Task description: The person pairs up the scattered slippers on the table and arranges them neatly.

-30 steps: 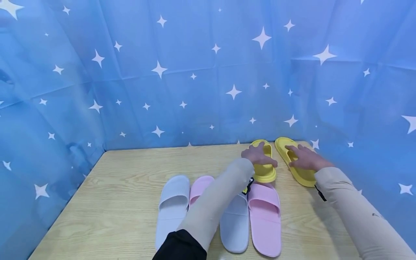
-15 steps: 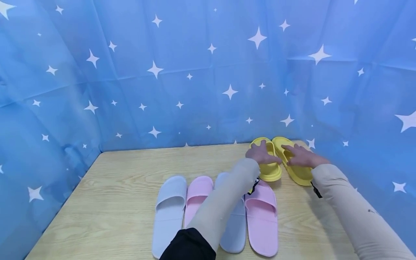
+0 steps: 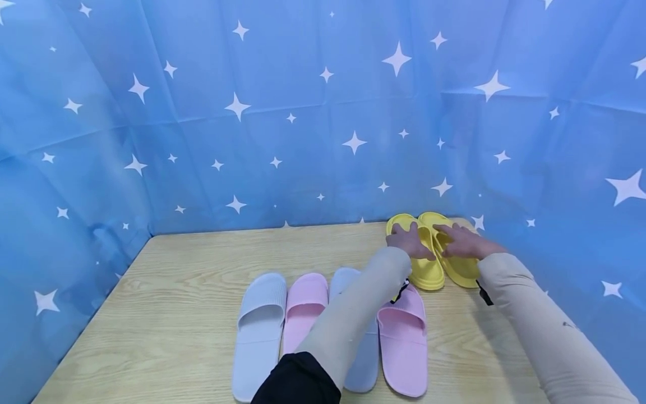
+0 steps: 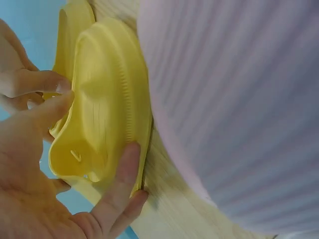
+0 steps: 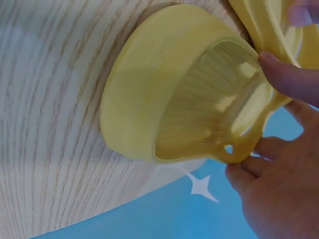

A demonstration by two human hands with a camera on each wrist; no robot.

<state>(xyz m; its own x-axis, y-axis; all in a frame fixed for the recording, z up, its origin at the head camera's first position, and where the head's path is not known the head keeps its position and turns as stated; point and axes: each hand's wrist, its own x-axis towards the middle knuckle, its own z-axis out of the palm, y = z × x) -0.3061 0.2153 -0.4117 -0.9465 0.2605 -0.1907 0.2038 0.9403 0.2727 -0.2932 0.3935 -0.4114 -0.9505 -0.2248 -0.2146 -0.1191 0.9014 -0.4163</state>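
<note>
Two yellow slippers lie side by side at the table's back right corner, toe ends toward the viewer. My left hand (image 3: 410, 242) spans the left yellow slipper (image 3: 428, 276) and grips its strap, thumb on one side and fingertips on the other. The right yellow slipper (image 3: 464, 271) is held by my right hand (image 3: 464, 242). In the right wrist view its thumb (image 5: 286, 79) presses one edge of the strap while the fingers curl at the opposite edge. The left wrist view shows both thumbs close together where the slippers meet.
Nearer me stand a light blue slipper (image 3: 258, 342), a pink slipper (image 3: 305, 306), a second blue slipper (image 3: 365, 359) and another pink slipper (image 3: 404, 348) in a row. My left forearm crosses over them. A star-patterned blue curtain (image 3: 303, 168) borders the wooden table (image 3: 176, 314).
My left hand has shifted the left yellow slipper rightward and turned its near end to the right. The gap between the yellow slippers has closed. The head view has panned slightly right.
</note>
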